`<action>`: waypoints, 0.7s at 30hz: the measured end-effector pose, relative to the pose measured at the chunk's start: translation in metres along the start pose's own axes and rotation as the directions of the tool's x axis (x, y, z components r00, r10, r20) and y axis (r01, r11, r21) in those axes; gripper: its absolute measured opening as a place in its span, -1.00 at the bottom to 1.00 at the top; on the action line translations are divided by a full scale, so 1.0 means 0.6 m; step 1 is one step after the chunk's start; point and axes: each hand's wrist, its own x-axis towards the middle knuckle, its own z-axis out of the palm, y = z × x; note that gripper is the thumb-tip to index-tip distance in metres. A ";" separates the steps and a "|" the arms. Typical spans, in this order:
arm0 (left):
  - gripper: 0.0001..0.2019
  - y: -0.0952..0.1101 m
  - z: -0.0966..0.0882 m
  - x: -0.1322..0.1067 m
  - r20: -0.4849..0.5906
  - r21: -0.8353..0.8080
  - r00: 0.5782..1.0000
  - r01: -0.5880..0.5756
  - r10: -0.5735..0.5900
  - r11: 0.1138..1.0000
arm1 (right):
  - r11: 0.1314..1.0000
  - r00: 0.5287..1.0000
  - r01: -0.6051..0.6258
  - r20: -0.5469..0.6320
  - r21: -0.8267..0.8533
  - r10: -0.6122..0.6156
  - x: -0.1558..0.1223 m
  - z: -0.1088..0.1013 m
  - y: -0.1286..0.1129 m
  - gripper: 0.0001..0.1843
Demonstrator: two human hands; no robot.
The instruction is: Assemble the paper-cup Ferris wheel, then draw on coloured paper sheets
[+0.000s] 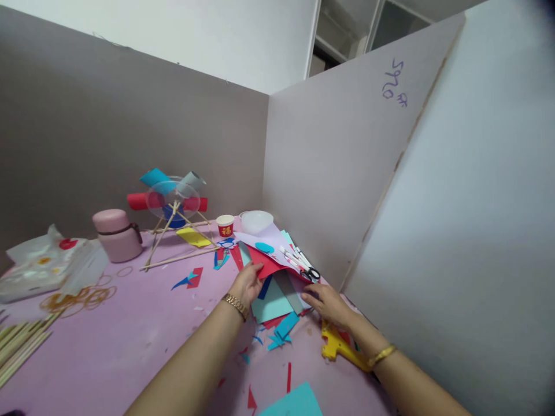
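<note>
The left hand (pixel 248 283) pinches a red sheet (pixel 265 264) in the paper stack (scissors (pixel 310 271) on top). The right hand (pixel 328 303) lies open, flat on the stack's edge.

Hidden and cut-off parts on the craft table

The left hand (pixel 247 284) has its fingertips tucked under a red paper sheet (pixel 265 264), so its grip cannot be read; the right hand (pixel 328 304) covers part of the paper stack (pixel 277 297), and its forearm hides much of the yellow glue gun (pixel 336 345). The bamboo sticks (pixel 19 346) and a teal sheet (pixel 295 403) are cut by the picture's edges. The print on the small red cup (pixel 225 226) is too small to read.
</note>
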 end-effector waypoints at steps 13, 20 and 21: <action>-0.78 0.009 -0.005 -0.016 -0.046 0.062 0.999 0.025 -0.022 0.998 | 0.926 0.978 -0.187 0.021 -0.329 0.206 0.022 0.014 -0.047 -0.77; -0.80 0.005 -0.006 -0.021 0.047 0.029 0.999 -0.008 0.007 1.000 | 0.928 0.975 -0.217 -0.028 -0.303 0.219 0.033 -0.011 -0.014 -0.79; -0.81 0.003 -0.007 -0.025 0.069 0.023 0.998 -0.014 0.012 1.000 | 0.930 0.974 -0.224 -0.041 -0.291 0.222 0.033 -0.014 -0.009 -0.79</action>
